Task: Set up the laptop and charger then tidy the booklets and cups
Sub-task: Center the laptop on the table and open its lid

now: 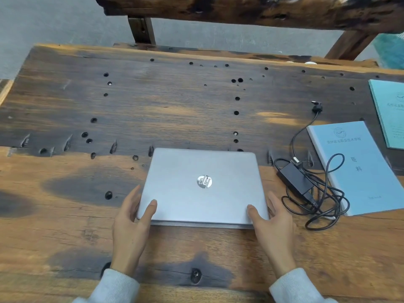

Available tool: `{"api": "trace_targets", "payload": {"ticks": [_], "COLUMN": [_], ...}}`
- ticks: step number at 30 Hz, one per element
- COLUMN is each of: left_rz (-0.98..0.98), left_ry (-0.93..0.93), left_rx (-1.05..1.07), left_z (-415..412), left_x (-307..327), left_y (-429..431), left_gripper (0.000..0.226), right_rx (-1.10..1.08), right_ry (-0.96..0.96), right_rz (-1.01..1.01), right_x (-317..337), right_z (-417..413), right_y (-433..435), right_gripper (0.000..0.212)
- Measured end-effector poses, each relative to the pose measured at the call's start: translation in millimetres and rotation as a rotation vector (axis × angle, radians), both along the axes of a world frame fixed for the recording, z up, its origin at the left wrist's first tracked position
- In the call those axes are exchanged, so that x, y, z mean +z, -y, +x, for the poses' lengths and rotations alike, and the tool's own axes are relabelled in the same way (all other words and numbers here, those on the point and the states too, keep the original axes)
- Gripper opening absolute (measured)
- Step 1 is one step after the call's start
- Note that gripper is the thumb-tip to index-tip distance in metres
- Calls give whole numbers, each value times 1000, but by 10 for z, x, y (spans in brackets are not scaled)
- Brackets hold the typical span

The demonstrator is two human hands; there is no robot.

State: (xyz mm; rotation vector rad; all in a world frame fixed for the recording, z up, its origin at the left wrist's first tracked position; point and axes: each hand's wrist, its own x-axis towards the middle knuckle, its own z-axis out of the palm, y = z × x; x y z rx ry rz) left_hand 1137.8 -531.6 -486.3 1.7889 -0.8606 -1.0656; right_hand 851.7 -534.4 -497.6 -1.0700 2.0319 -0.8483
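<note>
A closed silver laptop (203, 184) lies flat on the wooden table (65, 215), near its front. My left hand (131, 226) grips the laptop's near left corner, thumb on the lid. My right hand (273, 228) grips the near right corner the same way. To the right of the laptop sits the black charger brick (295, 180) with its tangled cable (325, 202); the cable's plug end (317, 107) lies farther back. A light blue booklet (358, 169) lies under part of the cable. A second, teal booklet (391, 110) is at the right edge. No cups are in view.
The table top is dark, worn wood with many small holes (236, 112). A heavy wooden bench back (240, 12) stands behind the table's far edge. Grey floor (54, 20) shows beyond.
</note>
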Motion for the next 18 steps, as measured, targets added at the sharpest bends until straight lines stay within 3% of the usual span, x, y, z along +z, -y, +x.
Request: {"api": "trace_targets", "payload": {"ticks": [3,7,14,18], "left_rz": [-23,-53,-87,-84], "left_ry": [-3,-13,-75,-119], "left_rx": [1,21,85,114], "left_z": [-15,12,16,-24], "left_x": [76,169,200,132], "left_y": [47,152,275,206], "left_gripper": [41,42,38,42], "right_rx": [3,12,29,-51], "right_ry": [20,43,97,261], "right_rz": [-53,-99,-140,-119], "right_x": [39,179,317,183], "right_z": [-13,-27,-31,-56], "right_y": [27,89,141,90], "right_gripper": [55,38,43,49]}}
